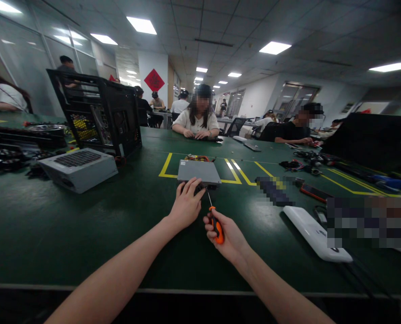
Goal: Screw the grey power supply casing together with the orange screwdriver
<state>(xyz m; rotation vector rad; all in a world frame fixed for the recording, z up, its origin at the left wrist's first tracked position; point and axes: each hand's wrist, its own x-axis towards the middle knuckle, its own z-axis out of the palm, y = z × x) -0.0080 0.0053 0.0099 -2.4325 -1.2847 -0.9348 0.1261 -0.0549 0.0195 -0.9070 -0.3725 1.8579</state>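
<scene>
From my head camera, the grey metal box (199, 171) lies flat around the middle of the green surface (112, 243), in from the near edge. My left hand (186, 206) lays its slightly spread fingers on the box's near side; whether they grip it, I cannot tell. My right hand (225, 231) has its fingers curled closed round the orange-and-black screwdriver (218, 228), its tip at that same side. Toward the surface's left edge sits a larger grey box (80, 170), beside a black computer case (114, 112).
</scene>
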